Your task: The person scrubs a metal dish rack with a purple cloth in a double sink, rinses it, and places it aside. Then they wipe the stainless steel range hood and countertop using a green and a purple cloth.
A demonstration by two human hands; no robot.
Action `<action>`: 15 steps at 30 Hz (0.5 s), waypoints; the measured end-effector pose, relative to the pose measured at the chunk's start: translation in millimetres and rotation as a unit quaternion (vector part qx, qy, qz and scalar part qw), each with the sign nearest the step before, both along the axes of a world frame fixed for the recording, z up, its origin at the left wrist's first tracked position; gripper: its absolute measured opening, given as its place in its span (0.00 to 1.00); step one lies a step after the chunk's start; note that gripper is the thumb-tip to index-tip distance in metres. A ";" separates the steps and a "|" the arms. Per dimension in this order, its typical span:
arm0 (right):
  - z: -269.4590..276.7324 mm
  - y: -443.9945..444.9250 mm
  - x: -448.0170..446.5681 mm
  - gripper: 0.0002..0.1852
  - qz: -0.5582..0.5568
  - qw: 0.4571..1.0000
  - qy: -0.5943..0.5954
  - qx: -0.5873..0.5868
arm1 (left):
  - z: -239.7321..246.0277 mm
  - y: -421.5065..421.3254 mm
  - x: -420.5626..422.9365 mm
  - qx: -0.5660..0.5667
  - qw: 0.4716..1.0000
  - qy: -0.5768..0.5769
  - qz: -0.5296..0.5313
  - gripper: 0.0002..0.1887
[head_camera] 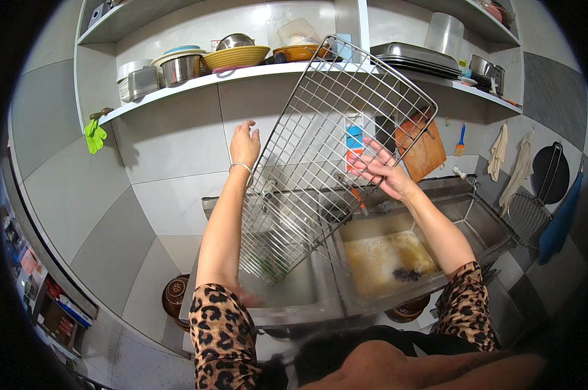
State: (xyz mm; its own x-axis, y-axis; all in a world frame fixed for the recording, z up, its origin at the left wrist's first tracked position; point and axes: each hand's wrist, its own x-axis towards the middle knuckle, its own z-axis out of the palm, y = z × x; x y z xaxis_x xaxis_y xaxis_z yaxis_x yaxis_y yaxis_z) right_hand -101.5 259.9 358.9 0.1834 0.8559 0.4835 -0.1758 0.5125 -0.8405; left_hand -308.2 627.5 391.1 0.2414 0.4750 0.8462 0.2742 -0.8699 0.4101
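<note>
A large metal wire rack point(323, 141) stands tilted over the sinks, its upper end in front of the shelf. My right hand point(379, 170) is at its right edge, fingers spread behind the wires, and supports it there. My left hand point(245, 145) is raised beside the rack's left edge with nothing in it, fingers loosely bent. A bracelet point(242, 168) is on that wrist, close to the rack's frame. The rack's lower end hangs over the left sink basin point(299, 292), which holds cloudy water. Murky yellow-brown water with foam point(386, 258) fills part of the middle basin, a dark scrap in it.
A white shelf point(255, 70) above carries bowls, pots and metal trays point(416, 58). A wooden cutting board point(420, 146), a brush point(460, 139), cloths and a wire strainer point(528, 214) hang on the wall. A faucet point(269, 187) stands behind the rack. Brown jars point(176, 297) sit below.
</note>
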 end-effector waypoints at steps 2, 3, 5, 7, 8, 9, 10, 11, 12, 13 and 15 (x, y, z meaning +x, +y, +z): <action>1.1 2.8 3.2 0.36 -0.007 1.000 -0.004 0.002 | -17.8 10.2 2.4 -0.047 0.997 0.006 -0.059 0.18; -2.0 0.9 6.5 0.36 -0.013 1.000 -0.003 0.000 | -31.1 10.4 5.5 -0.075 0.993 0.012 -0.091 0.20; -6.2 -1.7 16.7 0.37 -0.022 1.000 -0.001 0.003 | -54.7 11.5 12.7 -0.109 0.984 0.052 -0.134 0.24; -6.9 11.5 16.9 0.37 -0.016 1.000 -0.002 0.013 | -89.0 49.3 10.1 -0.108 0.979 0.070 -0.155 0.25; -2.1 17.2 4.3 0.37 -0.017 1.000 0.000 0.017 | -102.6 69.9 1.0 -0.077 0.976 0.078 -0.186 0.25; -3.4 15.9 3.4 0.37 -0.036 0.999 0.004 0.008 | -113.5 72.1 3.0 -0.088 0.975 0.079 -0.190 0.25; -3.7 13.3 2.5 0.37 -0.037 0.999 0.013 0.009 | -119.3 69.1 7.5 -0.096 0.973 0.079 -0.196 0.25; -5.9 12.9 2.7 0.37 -0.038 0.999 0.021 0.010 | -124.6 66.4 10.1 -0.104 0.971 0.078 -0.200 0.25; -9.2 7.0 10.7 0.37 -0.051 0.998 0.033 -0.004 | -130.9 55.5 19.0 -0.119 0.966 0.075 -0.217 0.23; -8.0 8.9 8.8 0.37 -0.045 0.999 0.024 -0.004 | -130.5 59.8 16.8 -0.117 0.967 0.071 -0.213 0.23; -6.5 9.5 3.9 0.37 -0.037 0.999 0.016 0.001 | -126.0 66.8 14.6 -0.110 0.970 0.062 -0.208 0.22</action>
